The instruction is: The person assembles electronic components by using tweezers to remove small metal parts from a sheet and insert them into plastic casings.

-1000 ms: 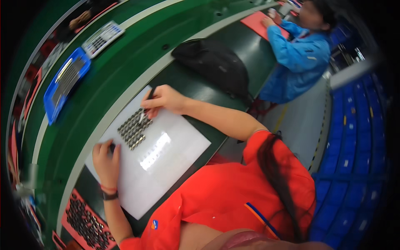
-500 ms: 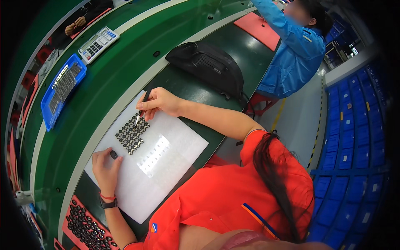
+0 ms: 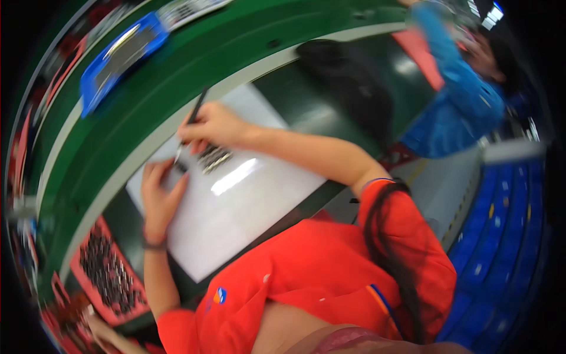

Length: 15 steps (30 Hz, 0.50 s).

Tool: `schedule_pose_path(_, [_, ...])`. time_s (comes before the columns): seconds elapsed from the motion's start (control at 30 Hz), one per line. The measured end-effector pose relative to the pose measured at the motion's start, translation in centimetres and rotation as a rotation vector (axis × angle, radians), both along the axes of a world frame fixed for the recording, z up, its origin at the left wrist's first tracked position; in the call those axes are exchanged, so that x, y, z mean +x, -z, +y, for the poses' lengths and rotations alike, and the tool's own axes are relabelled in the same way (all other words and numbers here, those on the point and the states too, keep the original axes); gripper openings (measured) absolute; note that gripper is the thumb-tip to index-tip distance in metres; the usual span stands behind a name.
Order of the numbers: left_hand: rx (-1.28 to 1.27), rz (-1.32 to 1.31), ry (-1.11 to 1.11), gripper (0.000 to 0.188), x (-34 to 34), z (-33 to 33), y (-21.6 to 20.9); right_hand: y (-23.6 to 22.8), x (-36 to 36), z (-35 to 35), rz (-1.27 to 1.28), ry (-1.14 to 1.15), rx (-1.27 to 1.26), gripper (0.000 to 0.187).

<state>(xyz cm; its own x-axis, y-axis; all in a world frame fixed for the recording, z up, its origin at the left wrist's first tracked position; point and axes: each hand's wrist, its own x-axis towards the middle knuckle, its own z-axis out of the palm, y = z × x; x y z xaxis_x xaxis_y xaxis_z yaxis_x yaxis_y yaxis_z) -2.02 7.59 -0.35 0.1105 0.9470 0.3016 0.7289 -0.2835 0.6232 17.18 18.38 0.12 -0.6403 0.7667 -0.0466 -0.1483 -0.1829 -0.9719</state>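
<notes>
My right hand (image 3: pixel 217 125) is closed round a slim pen-like tool (image 3: pixel 199 105) with a black handle and a pale, thin tip. That tip points down at a small black oval part (image 3: pixel 181 167), beside the fingers of my left hand (image 3: pixel 159 197). Thumb and forefinger of the left hand bend round this part; blur hides the exact contact. Under the right hand, a block of small metallic parts (image 3: pixel 214 158) lies on a white sheet (image 3: pixel 206 242), partly covered by the hand.
A red tray (image 3: pixel 125 317) of many black parts lies left of my left forearm, near another person's forearm (image 3: pixel 112 337). A black bag (image 3: pixel 348 76) stands beyond my right arm. A blue tray (image 3: pixel 88 97) lies far left; a person in blue (image 3: pixel 454 118) sits far right.
My right hand has carried the tool from the metallic parts across to the black oval part by my left hand. The whole view has shifted and blurred.
</notes>
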Motion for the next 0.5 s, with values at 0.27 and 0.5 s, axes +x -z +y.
schedule_pose_path(0.27, [-0.029, -0.173, -0.098, 0.031, -0.6, -0.3, 1.1, 1.2, -0.8, -1.2, -0.066, 0.05, 0.065, 0.026])
schedule_pose_path(0.5, [-0.026, -0.21, -0.062, 0.031, -0.6, -0.2, 1.3, 1.4, -1.0, -1.4, -0.128, 0.019, 0.113, 0.025])
